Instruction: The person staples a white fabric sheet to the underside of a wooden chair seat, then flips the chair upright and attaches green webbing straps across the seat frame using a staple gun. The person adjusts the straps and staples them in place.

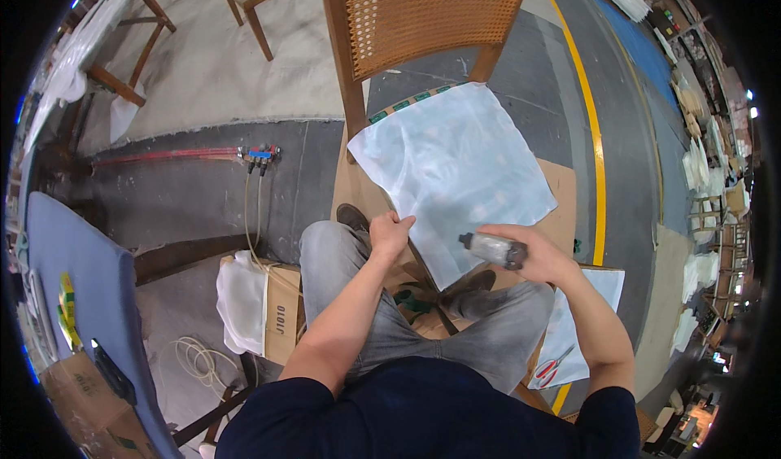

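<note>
A wooden chair with a woven cane back [435,19] stands in front of me, between my knees. White cloth [472,162] lies over its seat, wrinkled toward the left side. My left hand [390,233] is closed at the cloth's left edge, pinching it between thumb and fingers. Above the near right part of the cloth, my right hand [533,251] grips a short, grey, rounded hand tool [493,249] with black ends, its narrow tip pointing left. Whether the tip touches the cloth, I cannot tell.
Red-handled scissors [551,369] lie on another white sheet [590,321] at my right. A cardboard box [281,312] with white material stands at my left, near thin hoses [252,207] from a valve. Farther left is a blue padded panel [77,255]; other chair legs [256,32] stand beyond.
</note>
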A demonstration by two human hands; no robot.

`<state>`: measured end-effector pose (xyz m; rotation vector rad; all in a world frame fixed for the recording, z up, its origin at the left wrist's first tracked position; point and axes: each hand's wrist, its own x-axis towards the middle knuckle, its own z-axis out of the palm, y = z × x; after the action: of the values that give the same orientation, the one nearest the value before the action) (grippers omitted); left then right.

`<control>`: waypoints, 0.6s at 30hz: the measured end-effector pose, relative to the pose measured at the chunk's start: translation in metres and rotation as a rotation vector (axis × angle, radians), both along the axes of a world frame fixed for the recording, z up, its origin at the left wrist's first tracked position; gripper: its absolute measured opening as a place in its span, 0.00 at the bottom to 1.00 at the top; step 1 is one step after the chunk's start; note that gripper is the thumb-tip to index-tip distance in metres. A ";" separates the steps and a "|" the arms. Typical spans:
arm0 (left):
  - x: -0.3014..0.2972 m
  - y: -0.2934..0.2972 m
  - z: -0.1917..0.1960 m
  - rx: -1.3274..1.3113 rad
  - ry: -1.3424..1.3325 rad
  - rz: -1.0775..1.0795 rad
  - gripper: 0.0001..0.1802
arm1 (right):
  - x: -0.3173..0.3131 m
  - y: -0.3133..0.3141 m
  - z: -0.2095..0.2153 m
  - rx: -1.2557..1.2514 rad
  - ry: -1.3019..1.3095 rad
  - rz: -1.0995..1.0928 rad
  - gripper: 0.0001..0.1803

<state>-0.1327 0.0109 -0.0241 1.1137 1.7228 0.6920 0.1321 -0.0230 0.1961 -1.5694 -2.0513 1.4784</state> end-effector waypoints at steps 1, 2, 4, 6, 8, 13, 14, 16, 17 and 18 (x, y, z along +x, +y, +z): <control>0.000 0.000 0.000 0.021 0.018 -0.016 0.27 | -0.008 0.013 -0.007 0.023 -0.048 0.110 0.40; 0.000 0.001 0.000 0.044 0.035 -0.033 0.26 | -0.014 0.022 -0.017 0.047 -0.097 0.221 0.41; 0.004 0.003 0.003 0.080 0.031 -0.057 0.24 | -0.022 0.036 -0.044 0.084 -0.163 0.332 0.41; 0.000 0.001 0.002 0.093 0.023 -0.053 0.22 | -0.042 0.050 -0.053 0.083 -0.235 0.446 0.41; -0.003 0.000 0.001 0.082 -0.007 -0.041 0.21 | -0.052 0.059 -0.062 0.056 -0.266 0.492 0.42; -0.003 -0.001 0.005 0.010 -0.073 -0.039 0.15 | -0.060 0.065 -0.081 0.009 -0.292 0.543 0.46; -0.004 -0.001 0.003 0.028 -0.065 -0.040 0.15 | -0.060 0.065 -0.083 0.010 -0.291 0.548 0.46; -0.006 -0.002 0.000 0.055 -0.037 -0.038 0.15 | -0.064 0.067 -0.085 0.009 -0.306 0.566 0.47; -0.007 -0.002 -0.001 0.064 -0.018 -0.034 0.16 | -0.067 0.068 -0.084 0.007 -0.320 0.578 0.47; -0.008 -0.003 -0.002 0.073 0.001 -0.030 0.16 | -0.070 0.069 -0.083 0.005 -0.334 0.591 0.47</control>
<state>-0.1410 0.0082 -0.0264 1.1872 1.6898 0.7407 0.0625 0.0459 0.1130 -1.3403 -2.8948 1.4319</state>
